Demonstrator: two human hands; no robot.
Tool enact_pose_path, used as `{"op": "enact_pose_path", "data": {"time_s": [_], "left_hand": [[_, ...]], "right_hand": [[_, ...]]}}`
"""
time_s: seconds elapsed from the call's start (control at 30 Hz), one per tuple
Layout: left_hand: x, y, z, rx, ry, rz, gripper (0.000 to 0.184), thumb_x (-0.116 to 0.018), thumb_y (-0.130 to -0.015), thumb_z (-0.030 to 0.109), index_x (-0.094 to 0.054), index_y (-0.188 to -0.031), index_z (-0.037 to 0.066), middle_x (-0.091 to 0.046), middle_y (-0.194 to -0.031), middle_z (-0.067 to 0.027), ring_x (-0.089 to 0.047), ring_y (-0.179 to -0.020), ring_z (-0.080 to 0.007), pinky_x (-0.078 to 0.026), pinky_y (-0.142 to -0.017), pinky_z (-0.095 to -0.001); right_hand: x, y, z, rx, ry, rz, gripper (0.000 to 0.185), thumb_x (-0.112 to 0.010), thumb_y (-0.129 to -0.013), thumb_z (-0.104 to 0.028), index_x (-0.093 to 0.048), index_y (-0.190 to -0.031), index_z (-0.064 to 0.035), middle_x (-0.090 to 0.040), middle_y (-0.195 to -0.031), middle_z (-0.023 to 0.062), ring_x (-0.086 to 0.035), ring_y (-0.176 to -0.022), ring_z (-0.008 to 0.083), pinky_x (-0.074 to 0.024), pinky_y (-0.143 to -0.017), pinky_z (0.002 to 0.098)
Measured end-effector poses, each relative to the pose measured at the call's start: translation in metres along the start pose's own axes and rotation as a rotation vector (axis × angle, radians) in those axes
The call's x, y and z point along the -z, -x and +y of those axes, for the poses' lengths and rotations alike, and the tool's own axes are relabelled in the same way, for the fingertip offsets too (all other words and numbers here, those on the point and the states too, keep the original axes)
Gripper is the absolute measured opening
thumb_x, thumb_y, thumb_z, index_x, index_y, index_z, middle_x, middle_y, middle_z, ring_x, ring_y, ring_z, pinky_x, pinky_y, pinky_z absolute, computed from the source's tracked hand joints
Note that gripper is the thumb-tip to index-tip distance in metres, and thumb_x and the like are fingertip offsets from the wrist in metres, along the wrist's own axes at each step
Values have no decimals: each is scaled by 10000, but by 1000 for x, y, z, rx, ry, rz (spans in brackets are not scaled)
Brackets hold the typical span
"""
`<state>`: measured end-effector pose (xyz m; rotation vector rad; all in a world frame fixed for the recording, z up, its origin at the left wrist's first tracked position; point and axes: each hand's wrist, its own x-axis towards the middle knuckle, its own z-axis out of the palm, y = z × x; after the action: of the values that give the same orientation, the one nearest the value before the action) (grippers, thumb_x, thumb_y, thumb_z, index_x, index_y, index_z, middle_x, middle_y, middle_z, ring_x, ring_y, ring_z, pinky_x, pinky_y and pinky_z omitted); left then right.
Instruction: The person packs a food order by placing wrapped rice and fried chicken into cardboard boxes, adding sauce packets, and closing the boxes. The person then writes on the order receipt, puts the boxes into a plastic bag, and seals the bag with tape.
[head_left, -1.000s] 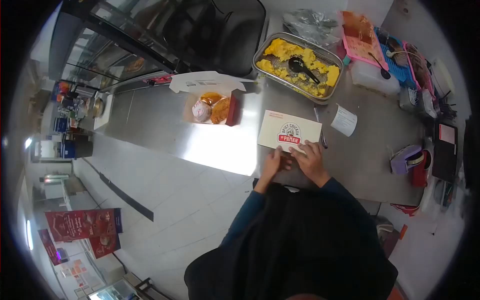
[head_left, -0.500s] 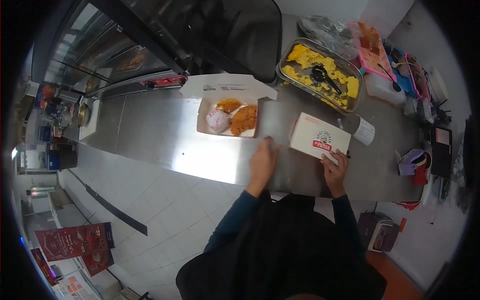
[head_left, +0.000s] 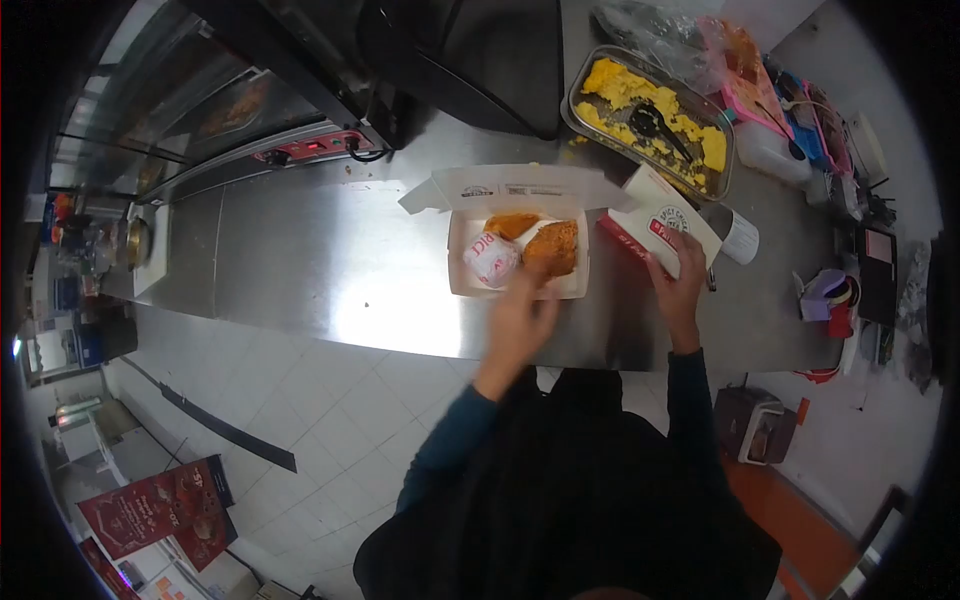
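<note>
An open food box (head_left: 458,283) sits on the steel counter with its lid raised at the back. Inside are a wrapped ball (head_left: 491,260) printed "RICE" and pieces of fried chicken (head_left: 551,246). Over the box's front edge is my left hand (head_left: 520,318), blurred by motion, its fingertips beside the chicken; whether it grips anything is unclear. Fingers of my right hand (head_left: 680,284) are closed on the front of a shut cream-and-red box (head_left: 662,222), which is tilted and stands just right of the open one.
Behind the boxes lies a metal tray (head_left: 577,112) of yellow food with a black spoon. A paper roll (head_left: 739,238) and a purple tape dispenser (head_left: 822,296) are to the right. At the left back stands a glass display cabinet (head_left: 225,95); a black bin (head_left: 500,65) is beside it.
My left hand has left the closed box and moved to the open one. My right hand has shifted and tilted the closed box. The view has swung left.
</note>
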<state>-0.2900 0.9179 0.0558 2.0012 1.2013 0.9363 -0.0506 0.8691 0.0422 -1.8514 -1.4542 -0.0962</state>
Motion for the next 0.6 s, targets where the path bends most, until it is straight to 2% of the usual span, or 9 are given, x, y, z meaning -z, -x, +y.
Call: {"op": "enact_pose_path", "data": {"time_s": [0.03, 0.07, 0.13, 0.2, 0.23, 0.3, 0.37, 0.5, 0.6], "left_hand": [[13, -16, -19, -166, -98, 234, 395, -594, -769, 103, -496, -1137, -1, -559, -962, -168, -542, -842, -334, -430, -769, -408], [30, -32, -32, -78, -77, 381, 456, -617, -749, 106, -463, -1161, -16, -525, -1041, -179, -461, -1003, -341, -361, -871, -424], [70, -74, -53, -180, -380, 508, 585, -673, -705, 149, -415, -1213, 15, -476, -1107, -197, -382, -1100, -363, -334, -898, -438], [93, -102, -80, -226, -381, 356, 520, -715, -692, 207, -498, -1133, 39, -562, -982, -170, -518, -948, -293, -400, -827, -382], [97, -106, -79, 24, -162, 222, 398, -699, -729, 172, -544, -1064, 23, -617, -820, -125, -589, -748, -198, -456, -693, -297], [97, -110, -84, 268, 155, 83, 299, -670, -760, 115, -562, -1011, -8, -627, -731, -74, -585, -668, -125, -452, -601, -230], [84, -109, -105, 150, 454, 60, 249, -625, -776, 42, -559, -1004, -30, -628, -819, -76, -573, -736, -88, -439, -621, -198], [40, -102, -100, 36, 560, 178, 374, -402, -900, 257, -471, -1080, -64, -561, -990, -194, -531, -929, -224, -403, -814, -335], [13, -107, -87, 172, -23, 299, 471, -377, -916, 340, -302, -1174, -48, -464, -1058, -278, -465, -934, -405, -368, -840, -420]], "right_hand": [[-3, -8, -9, 5, -40, -6, 488, -706, -690, -148, -523, -1133, -61, -513, -1058, 123, -468, -1028, 294, -374, -871, 393], [-6, -18, -18, 10, -81, -11, 537, -715, -681, -136, -497, -1161, -35, -516, -1058, 126, -467, -1038, 287, -371, -881, 379], [-13, -42, -38, 17, -173, -47, 584, -726, -674, -117, -457, -1186, -42, -545, -1002, 113, -505, -975, 232, -394, -857, 333], [-35, -58, -31, -88, -397, -123, 481, -718, -688, -131, -498, -1105, -34, -557, -968, 91, -526, -900, 188, -418, -778, 290], [-46, -64, -28, -139, -512, -160, 431, -714, -695, -137, -519, -1065, -31, -562, -951, 79, -537, -863, 166, -430, -739, 268], [-68, -69, -22, -199, -642, -211, 330, -682, -728, -121, -524, -1005, -34, -560, -913, 55, -525, -802, 124, -427, -716, 249], [-91, -67, -20, -183, -784, -202, 249, -633, -769, -108, -513, -975, -32, -552, -913, 47, -510, -799, 101, -419, -724, 240], [-119, -64, -60, -136, -1038, -72, 332, -466, -884, -155, -356, -1149, 11, -446, -1115, 132, -419, -1049, 156, -323, -907, 296], [-132, -70, -83, -99, -720, 2, 526, -412, -914, -207, -166, -1300, 52, -343, -1241, 207, -344, -1170, 247, -229, -999, 350]]}}
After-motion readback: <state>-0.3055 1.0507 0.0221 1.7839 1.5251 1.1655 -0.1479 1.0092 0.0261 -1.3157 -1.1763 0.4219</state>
